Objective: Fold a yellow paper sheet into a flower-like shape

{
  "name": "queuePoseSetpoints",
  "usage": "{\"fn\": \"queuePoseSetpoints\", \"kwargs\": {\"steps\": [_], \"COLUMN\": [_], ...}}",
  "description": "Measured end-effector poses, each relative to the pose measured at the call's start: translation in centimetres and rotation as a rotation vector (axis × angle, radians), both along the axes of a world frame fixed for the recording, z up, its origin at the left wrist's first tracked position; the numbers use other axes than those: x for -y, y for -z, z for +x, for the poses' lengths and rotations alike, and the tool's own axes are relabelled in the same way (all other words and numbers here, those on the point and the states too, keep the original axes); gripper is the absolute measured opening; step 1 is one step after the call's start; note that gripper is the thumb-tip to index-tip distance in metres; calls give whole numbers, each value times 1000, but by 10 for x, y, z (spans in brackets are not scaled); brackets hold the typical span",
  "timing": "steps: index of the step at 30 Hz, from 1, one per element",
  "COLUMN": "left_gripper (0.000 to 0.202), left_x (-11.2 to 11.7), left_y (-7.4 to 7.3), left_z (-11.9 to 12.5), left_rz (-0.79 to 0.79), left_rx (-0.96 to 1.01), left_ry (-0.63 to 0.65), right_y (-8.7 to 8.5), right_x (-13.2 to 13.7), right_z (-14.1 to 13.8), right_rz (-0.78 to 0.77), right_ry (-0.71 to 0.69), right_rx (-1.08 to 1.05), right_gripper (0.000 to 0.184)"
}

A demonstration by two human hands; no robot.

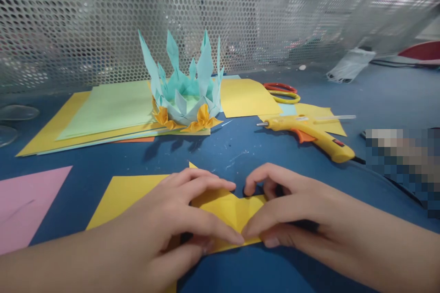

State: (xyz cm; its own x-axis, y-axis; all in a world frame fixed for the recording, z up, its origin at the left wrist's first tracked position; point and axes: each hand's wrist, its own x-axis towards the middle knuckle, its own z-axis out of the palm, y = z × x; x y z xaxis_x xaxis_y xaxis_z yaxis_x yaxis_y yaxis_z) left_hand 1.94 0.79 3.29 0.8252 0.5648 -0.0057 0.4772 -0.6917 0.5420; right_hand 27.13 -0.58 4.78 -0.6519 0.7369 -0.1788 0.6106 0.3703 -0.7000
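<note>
Both hands press folded yellow paper (230,213) | left hand (165,224) | right hand (288,206) | no readable writing

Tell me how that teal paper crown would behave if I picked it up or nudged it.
The paper crown is probably very light, being folded sheets. Its tall thin points look easily crushed. Its wide base sits flat on the paper stack, so a nudge would likely slide it, not tip it.

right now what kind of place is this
Likely a paper craft table: both hands press a folded yellow paper, with coloured paper sheets, a glue gun and scissors on the blue table.
</note>
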Motion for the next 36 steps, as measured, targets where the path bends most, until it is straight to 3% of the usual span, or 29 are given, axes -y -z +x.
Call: {"fn": "queuePoseSetpoints", "kwargs": {"steps": [8, 16, 20, 24, 29, 36], "left_gripper": [54, 50, 49, 51, 49, 57], "left_x": [3, 0, 2, 4, 4, 8], "left_y": [-1, -4, -4, -5, -6, 1], "left_z": [-2, -1, 0, 0, -3, -6], "left_rz": [71, 83, 88, 120, 132, 193], "left_rx": [-47, -64, -64, -56, -141, 33], "left_ry": [3, 32, 36, 18, 90, 78], "right_y": [4, 7, 5, 2, 2, 4], "right_x": [-5, -5, -6, -7, -4, -3], "right_z": [-1, 2, 2, 3, 7, 9], "right_rz": [-9, -87, -86, -28, 62, 97], "right_ry": [30, 194, 155, 30, -63, -86], "right_rx": [-27, -89, -60, -24, 3, 47], "right_gripper": [25, 36, 34, 30, 34, 34]}}
